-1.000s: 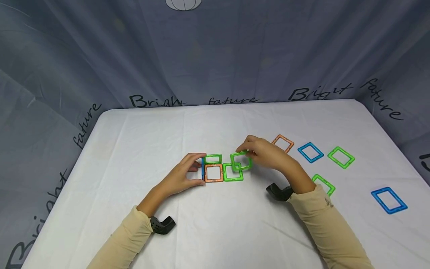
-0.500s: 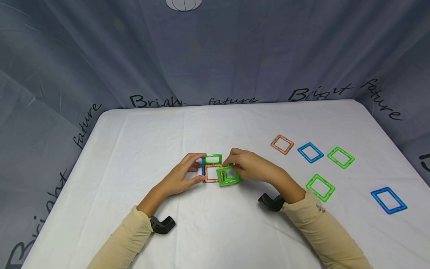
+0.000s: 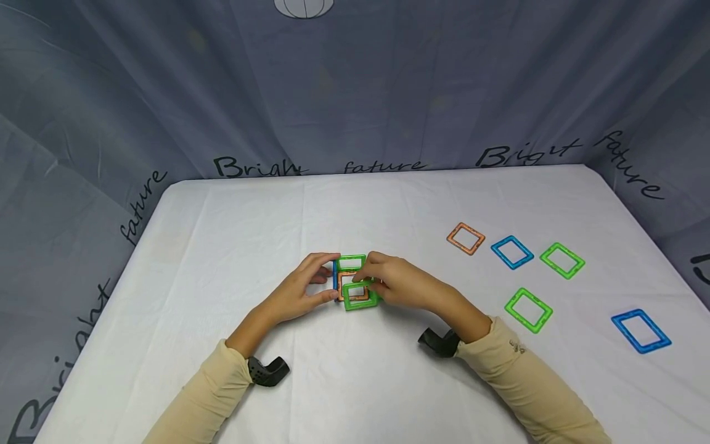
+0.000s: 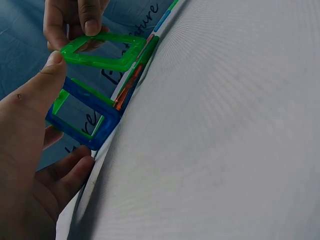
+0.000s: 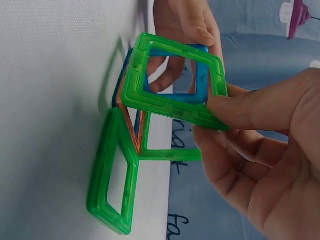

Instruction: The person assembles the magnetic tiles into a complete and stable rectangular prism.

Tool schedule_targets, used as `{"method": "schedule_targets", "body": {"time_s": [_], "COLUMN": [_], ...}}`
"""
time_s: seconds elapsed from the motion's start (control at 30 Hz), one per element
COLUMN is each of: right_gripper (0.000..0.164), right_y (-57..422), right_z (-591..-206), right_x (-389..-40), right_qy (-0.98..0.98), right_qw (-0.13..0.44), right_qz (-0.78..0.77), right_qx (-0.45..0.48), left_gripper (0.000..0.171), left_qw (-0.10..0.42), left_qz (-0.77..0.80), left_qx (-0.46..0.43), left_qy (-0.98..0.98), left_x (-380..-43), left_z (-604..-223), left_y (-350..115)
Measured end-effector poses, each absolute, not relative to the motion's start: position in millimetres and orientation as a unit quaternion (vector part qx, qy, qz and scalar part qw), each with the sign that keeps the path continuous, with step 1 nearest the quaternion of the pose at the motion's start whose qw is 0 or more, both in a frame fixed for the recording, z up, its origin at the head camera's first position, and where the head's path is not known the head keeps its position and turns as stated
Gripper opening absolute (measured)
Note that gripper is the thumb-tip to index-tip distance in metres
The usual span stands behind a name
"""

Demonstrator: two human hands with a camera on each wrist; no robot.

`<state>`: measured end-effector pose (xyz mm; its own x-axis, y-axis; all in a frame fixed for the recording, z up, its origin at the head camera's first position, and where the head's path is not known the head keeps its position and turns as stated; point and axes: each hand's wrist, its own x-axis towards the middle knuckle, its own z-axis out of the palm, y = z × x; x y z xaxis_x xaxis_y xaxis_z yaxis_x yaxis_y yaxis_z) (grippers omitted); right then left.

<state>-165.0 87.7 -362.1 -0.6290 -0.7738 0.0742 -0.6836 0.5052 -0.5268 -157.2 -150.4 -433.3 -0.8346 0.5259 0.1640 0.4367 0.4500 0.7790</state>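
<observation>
My right hand (image 3: 402, 283) pinches a green square magnetic tile (image 5: 175, 111) at one edge, thumb against fingers. That tile is held tilted, overlapping an orange square tile (image 3: 339, 287) that lies flat on the table. Along the orange tile's left side stands a blue tile (image 4: 107, 131), gripped between the thumb and fingers of my left hand (image 3: 302, 290). Another green tile (image 3: 352, 257) stands upright at the orange tile's back edge. To its right a flat green tile (image 5: 95, 185) adjoins it, mostly hidden by my right hand in the head view.
On the right half of the white table lie loose tiles: an orange one (image 3: 473, 230), a blue one (image 3: 501, 259), a green one (image 3: 553, 267), a second green one (image 3: 520, 320) and a blue one (image 3: 627, 336) farthest right. Grey curtains surround the table's back and sides.
My right hand has carried the green tile leftward and toward me, from above the flat green tile to the orange tile's front. The left hand has stayed in place.
</observation>
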Motion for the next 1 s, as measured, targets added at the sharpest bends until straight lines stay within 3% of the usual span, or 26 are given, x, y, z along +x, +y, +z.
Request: {"method": "schedule_targets", "body": {"time_s": [0.47, 1.0], "right_gripper": [0.021, 0.022], "right_y": [82, 79], "right_z": [-368, -372], "right_x": [-161, -159], "right_qy": [0.858, 0.859], "right_qw": [0.065, 0.038], "right_qz": [-0.260, -0.255], "right_qx": [-0.438, -0.442], "left_gripper": [0.081, 0.085], "left_qw": [0.064, 0.055], "left_qz": [0.462, 0.465], "left_qx": [0.275, 0.287], "left_qy": [0.841, 0.836], "left_x": [-156, -157], "left_z": [-432, -431], "left_y": [-148, -150]}}
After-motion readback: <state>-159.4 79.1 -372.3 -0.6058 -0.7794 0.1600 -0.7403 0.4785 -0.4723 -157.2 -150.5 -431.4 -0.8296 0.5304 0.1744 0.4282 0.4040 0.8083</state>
